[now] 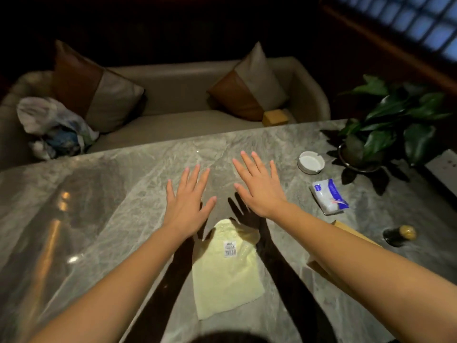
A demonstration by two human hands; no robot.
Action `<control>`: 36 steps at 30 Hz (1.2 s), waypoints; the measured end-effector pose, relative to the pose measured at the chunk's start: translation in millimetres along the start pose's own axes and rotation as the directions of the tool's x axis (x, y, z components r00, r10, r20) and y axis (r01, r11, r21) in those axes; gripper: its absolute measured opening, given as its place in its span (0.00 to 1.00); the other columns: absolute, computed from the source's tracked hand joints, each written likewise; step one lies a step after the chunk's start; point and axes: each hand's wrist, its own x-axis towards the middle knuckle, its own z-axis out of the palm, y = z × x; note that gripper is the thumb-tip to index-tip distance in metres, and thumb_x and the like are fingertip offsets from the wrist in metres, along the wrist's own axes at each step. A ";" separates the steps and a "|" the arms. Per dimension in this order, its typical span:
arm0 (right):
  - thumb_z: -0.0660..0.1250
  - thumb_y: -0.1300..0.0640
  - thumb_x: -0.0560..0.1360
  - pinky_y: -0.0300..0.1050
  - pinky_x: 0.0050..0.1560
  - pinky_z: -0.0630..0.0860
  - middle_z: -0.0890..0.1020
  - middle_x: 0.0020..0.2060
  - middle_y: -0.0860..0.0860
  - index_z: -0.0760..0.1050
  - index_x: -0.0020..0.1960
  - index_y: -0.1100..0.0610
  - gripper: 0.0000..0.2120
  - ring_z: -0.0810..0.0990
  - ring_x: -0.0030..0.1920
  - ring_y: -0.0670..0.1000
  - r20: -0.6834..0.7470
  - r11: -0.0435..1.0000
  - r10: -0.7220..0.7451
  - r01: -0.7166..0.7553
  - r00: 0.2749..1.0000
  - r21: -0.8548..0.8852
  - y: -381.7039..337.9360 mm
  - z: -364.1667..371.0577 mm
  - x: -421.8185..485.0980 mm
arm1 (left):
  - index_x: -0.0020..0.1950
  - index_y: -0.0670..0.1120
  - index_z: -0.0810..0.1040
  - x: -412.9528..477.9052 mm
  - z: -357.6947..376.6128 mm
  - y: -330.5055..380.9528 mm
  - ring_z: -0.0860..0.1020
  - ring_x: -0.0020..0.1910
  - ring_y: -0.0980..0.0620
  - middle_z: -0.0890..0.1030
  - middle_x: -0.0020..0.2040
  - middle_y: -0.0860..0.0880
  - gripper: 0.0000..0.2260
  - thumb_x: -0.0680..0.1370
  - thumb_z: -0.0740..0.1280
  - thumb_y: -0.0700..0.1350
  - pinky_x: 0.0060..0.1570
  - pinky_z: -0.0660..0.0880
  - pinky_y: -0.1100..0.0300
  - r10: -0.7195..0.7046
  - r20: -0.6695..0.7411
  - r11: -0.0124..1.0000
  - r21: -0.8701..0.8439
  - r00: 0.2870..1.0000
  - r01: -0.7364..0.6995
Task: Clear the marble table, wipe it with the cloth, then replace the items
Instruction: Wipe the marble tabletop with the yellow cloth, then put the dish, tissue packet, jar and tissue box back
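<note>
A pale yellow cloth [226, 271] with a barcode sticker lies flat on the grey marble table [103, 194], near me. Both my hands hover above the table just beyond the cloth, palms down and fingers spread. My left hand [188, 201] and my right hand [259, 186] hold nothing. To the right on the table stand a white ashtray [310, 162], a blue and white tissue packet [330, 196], a dark bottle with a gold cap [400, 235] and a potted green plant [385, 129]. A wooden box [346, 227] is partly hidden under my right forearm.
Beyond the table's far edge is a beige sofa [185, 95] with two brown and grey cushions, a crumpled plastic bag [53, 127] at its left and a small yellow box [275, 117] at its right. A white object [442, 169] sits at the right edge.
</note>
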 end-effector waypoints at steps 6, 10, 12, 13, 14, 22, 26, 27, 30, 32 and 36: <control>0.47 0.42 0.81 0.61 0.73 0.36 0.39 0.78 0.47 0.38 0.78 0.45 0.29 0.34 0.76 0.50 -0.026 0.998 -0.038 0.036 0.999 -0.056 14.3 -23.6 -8.2 | 0.76 0.57 0.37 11.8 -35.1 24.7 0.32 0.75 0.51 0.38 0.78 0.53 0.32 0.75 0.41 0.64 0.69 0.29 0.43 0.083 -0.127 0.982 0.179 0.988 -0.060; 0.46 0.39 0.81 0.62 0.73 0.36 0.38 0.77 0.47 0.37 0.77 0.45 0.30 0.34 0.76 0.51 -0.009 0.995 -0.075 0.075 0.997 -0.061 36.0 -33.2 -6.8 | 0.77 0.55 0.39 11.1 -48.2 51.0 0.34 0.76 0.50 0.38 0.77 0.53 0.31 0.76 0.43 0.64 0.69 0.31 0.42 0.097 -0.171 0.972 0.227 0.981 -0.057; 0.43 0.37 0.80 0.62 0.73 0.37 0.37 0.77 0.46 0.36 0.77 0.45 0.31 0.33 0.76 0.51 -0.022 0.992 -0.110 0.108 0.994 -0.066 50.5 -38.1 -9.3 | 0.77 0.55 0.40 16.5 -51.4 63.5 0.34 0.76 0.51 0.40 0.78 0.52 0.31 0.76 0.43 0.64 0.70 0.33 0.41 0.090 -0.185 0.969 0.242 0.979 -0.043; 0.41 0.36 0.78 0.63 0.73 0.37 0.37 0.77 0.46 0.36 0.77 0.45 0.31 0.33 0.76 0.51 -0.029 0.991 -0.123 0.121 0.992 -0.066 58.9 -41.8 -12.0 | 0.77 0.55 0.41 20.8 -52.4 70.9 0.34 0.75 0.51 0.41 0.79 0.52 0.32 0.76 0.43 0.64 0.70 0.34 0.40 0.085 -0.184 0.967 0.251 0.979 -0.037; 0.38 0.36 0.77 0.62 0.73 0.37 0.37 0.77 0.46 0.36 0.77 0.44 0.32 0.33 0.76 0.51 -0.033 0.990 -0.129 0.127 0.991 -0.067 68.6 -45.4 -15.4 | 0.77 0.55 0.41 25.6 -52.2 79.5 0.34 0.75 0.51 0.41 0.79 0.52 0.32 0.76 0.43 0.64 0.71 0.35 0.40 0.078 -0.180 0.966 0.256 0.981 -0.030; 0.39 0.35 0.77 0.64 0.74 0.40 0.37 0.77 0.47 0.35 0.77 0.44 0.32 0.34 0.76 0.51 -0.008 0.996 -0.056 0.055 0.998 -0.066 177.7 -60.1 -48.8 | 0.75 0.56 0.35 49.2 -16.6 181.0 0.32 0.74 0.52 0.36 0.77 0.54 0.32 0.73 0.39 0.65 0.69 0.31 0.42 0.068 -0.145 0.976 0.215 0.987 -0.036; 0.38 0.34 0.76 0.63 0.74 0.40 0.38 0.77 0.46 0.37 0.77 0.45 0.33 0.35 0.77 0.51 0.031 0.994 -0.065 0.068 0.997 -0.088 231.3 -62.5 -70.8 | 0.76 0.56 0.36 59.9 8.9 224.5 0.31 0.75 0.51 0.35 0.77 0.53 0.33 0.72 0.36 0.65 0.68 0.29 0.42 0.040 -0.102 0.977 0.210 0.994 -0.018; 0.34 0.33 0.73 0.63 0.74 0.41 0.38 0.77 0.46 0.37 0.77 0.45 0.36 0.35 0.77 0.51 0.040 0.993 -0.067 0.070 0.997 -0.094 243.5 -62.4 -75.8 | 0.76 0.56 0.36 62.1 14.9 233.6 0.31 0.75 0.51 0.35 0.77 0.53 0.34 0.72 0.36 0.65 0.68 0.29 0.42 0.033 -0.088 0.976 0.216 0.996 -0.013; 0.33 0.32 0.71 0.60 0.74 0.40 0.39 0.77 0.46 0.38 0.78 0.46 0.38 0.36 0.77 0.51 0.068 0.995 -0.029 0.035 0.997 -0.094 277.3 -59.4 -84.9 | 0.76 0.55 0.37 70.9 27.8 255.3 0.31 0.75 0.50 0.36 0.78 0.52 0.36 0.70 0.34 0.66 0.68 0.29 0.42 0.011 -0.036 0.975 0.222 0.999 -0.003; 0.41 0.33 0.77 0.59 0.74 0.39 0.39 0.77 0.46 0.38 0.78 0.46 0.34 0.36 0.77 0.50 0.081 0.997 0.000 0.006 0.997 -0.073 295.7 -56.0 -86.8 | 0.76 0.55 0.37 79.4 33.1 266.6 0.32 0.75 0.50 0.36 0.78 0.52 0.36 0.69 0.34 0.66 0.68 0.29 0.42 -0.007 -0.009 0.975 0.222 1.000 0.009; 0.47 0.38 0.80 0.57 0.75 0.40 0.39 0.77 0.45 0.37 0.78 0.47 0.32 0.37 0.77 0.49 0.117 1.000 0.003 -0.003 0.993 0.001 323.6 -48.6 -84.9 | 0.76 0.55 0.37 99.1 43.5 285.0 0.31 0.74 0.51 0.36 0.78 0.52 0.31 0.78 0.44 0.64 0.68 0.29 0.42 -0.040 0.037 0.976 0.217 0.999 0.031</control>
